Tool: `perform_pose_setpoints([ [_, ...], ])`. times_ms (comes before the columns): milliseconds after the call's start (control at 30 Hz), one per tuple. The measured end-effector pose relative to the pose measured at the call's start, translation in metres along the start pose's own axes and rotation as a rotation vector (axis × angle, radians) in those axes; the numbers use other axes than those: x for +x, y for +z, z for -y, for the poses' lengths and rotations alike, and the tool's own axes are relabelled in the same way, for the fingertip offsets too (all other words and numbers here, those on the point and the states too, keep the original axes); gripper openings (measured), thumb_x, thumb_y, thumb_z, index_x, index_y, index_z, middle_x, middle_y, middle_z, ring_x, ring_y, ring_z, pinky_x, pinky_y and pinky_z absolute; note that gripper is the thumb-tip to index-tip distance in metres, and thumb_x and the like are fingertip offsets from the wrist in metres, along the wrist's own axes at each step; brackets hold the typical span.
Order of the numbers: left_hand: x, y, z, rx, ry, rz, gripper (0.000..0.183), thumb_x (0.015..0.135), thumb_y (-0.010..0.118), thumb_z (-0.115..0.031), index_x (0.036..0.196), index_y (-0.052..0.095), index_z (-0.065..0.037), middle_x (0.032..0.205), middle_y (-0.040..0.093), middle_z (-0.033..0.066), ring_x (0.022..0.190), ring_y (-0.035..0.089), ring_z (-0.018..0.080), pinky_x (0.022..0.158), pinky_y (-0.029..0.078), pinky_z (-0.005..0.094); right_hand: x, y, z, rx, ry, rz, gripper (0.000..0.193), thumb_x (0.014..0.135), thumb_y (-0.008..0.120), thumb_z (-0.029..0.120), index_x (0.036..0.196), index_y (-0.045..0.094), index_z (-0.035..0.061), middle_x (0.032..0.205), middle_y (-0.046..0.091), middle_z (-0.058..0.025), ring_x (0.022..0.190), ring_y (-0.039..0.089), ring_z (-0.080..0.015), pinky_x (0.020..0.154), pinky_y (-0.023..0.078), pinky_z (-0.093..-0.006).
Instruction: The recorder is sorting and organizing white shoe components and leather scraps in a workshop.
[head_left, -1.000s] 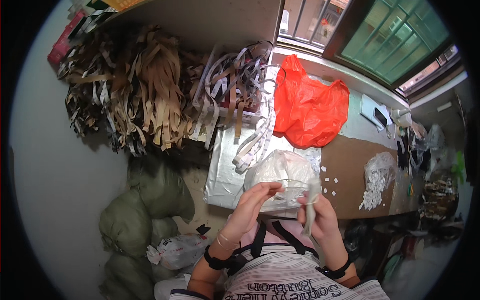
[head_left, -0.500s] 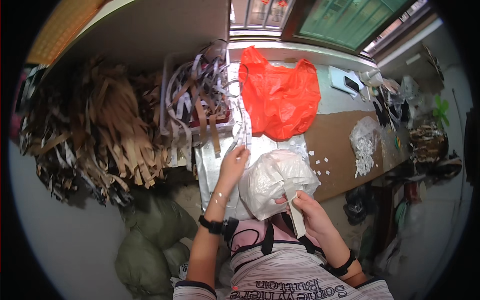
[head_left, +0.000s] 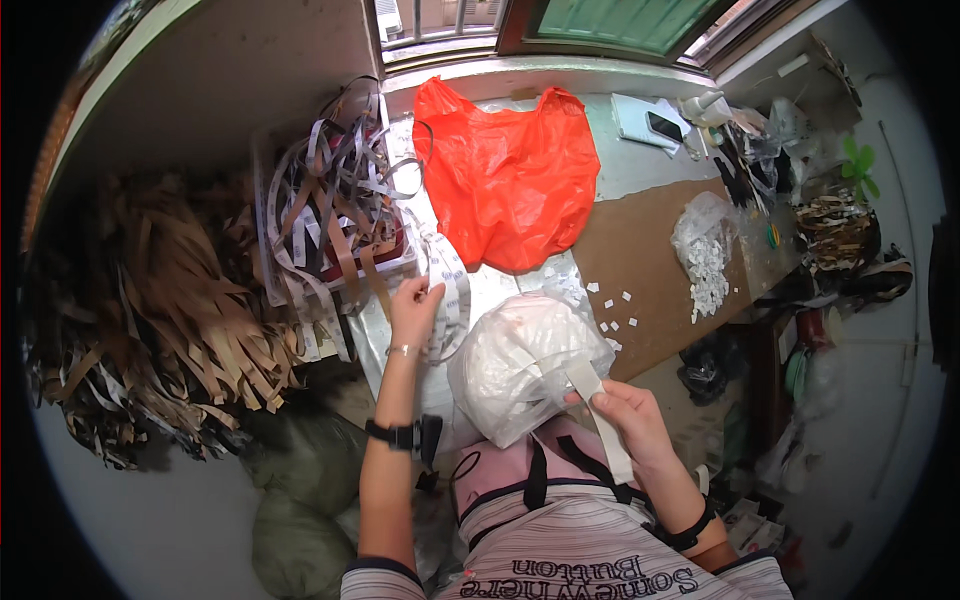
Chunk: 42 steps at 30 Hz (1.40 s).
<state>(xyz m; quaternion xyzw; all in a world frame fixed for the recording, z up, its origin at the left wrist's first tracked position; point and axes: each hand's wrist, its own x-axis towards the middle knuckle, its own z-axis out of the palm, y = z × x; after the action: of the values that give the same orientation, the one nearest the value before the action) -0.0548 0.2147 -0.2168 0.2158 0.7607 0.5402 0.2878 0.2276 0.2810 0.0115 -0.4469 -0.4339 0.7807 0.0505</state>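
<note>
My left hand is closed in a pinch at the edge of a white printed strip. That strip curves down from the pile of ribbon strips in a white plastic crate. In my right hand is a flat cream strip, gripped between thumb and fingers and slanting toward my lap. Between the hands, a full white plastic bag sits at the table's near edge, just left of the cream strip's upper end. My right fingertips are partly hidden behind that strip.
A red plastic bag lies behind the white one. On the brown board at right are small white pieces and a clear bag of them. A phone lies farther back. Brown strips hang at left, above green sacks.
My view has swung rightward, so the scene sits farther left. The printed strip now bows out in a wider loop beside my left hand. My right hand still grips the cream strip.
</note>
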Motion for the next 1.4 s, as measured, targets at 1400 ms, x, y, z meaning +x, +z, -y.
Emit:
perform_pose_setpoints([
  [1400,-0.206,-0.022,-0.208,-1.538,-0.068,0.089,0.020,0.098,0.037,-0.028,0.081,0.036,-0.017,0.062,0.034,-0.0057,0.051,0.029,0.0070,0.060,0.032,0.0262,-0.058,0.071,0.036,0.274,0.363,0.639,0.047,0.094,0.044,0.019,0.123,0.041,-0.0181,0.124,0.051,-0.0260,0.106,0.058,-0.0326,0.089,0.050,-0.0357],
])
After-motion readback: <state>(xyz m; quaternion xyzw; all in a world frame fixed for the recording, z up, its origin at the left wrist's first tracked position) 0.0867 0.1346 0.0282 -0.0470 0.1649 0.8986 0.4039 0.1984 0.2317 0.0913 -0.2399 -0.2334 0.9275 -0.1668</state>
